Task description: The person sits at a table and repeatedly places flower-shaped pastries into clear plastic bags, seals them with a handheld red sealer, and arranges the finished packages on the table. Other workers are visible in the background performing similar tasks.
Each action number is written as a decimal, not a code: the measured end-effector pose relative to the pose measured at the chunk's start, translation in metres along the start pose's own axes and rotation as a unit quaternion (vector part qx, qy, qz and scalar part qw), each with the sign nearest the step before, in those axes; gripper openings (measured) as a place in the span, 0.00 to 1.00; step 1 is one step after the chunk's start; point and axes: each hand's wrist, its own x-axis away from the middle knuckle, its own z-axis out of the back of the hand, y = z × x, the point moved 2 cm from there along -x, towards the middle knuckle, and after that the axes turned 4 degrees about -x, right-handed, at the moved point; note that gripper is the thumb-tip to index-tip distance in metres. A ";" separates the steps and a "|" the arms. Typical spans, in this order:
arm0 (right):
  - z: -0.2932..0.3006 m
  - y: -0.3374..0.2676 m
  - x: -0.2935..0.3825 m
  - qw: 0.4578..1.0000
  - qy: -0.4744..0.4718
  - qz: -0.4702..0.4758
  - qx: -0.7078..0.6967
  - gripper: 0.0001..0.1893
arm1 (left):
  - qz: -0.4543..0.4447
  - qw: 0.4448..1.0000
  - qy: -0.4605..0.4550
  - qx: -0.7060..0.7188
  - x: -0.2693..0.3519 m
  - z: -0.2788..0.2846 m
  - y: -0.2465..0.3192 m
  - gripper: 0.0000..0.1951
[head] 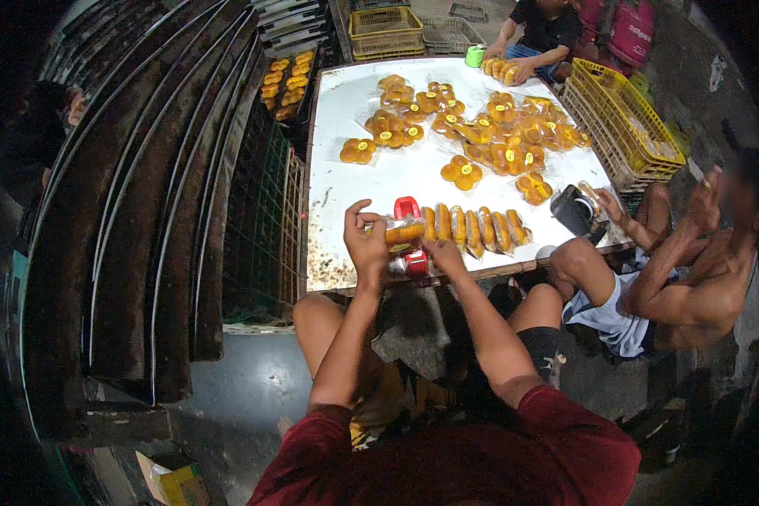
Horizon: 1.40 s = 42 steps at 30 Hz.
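A long bread roll [403,234] in a clear plastic bag lies crosswise between my hands, near the table's front edge. My left hand [363,243] pinches the bag at its left end, fingers bent upward. At the roll's right end my right hand [444,254] grips with its fingertips, partly hidden behind the knuckles. Under and behind the roll is a red tape dispenser [407,207], its front part showing below the bag. Just right of it, several bagged long rolls [474,230] lie side by side in a row.
Bagged clustered buns [462,172] with yellow stickers spread over the white table [338,196]. Tall dark trays [139,209] lean at left. A person sits at right near a black tape dispenser [572,210]; another across holds buns. Yellow crates [632,117] stand beside the table.
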 end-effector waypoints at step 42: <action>0.089 -0.061 0.045 0.775 -0.044 -0.062 -0.628 0.24 | -0.217 0.913 -0.269 -0.215 0.061 -0.077 0.017 0.17</action>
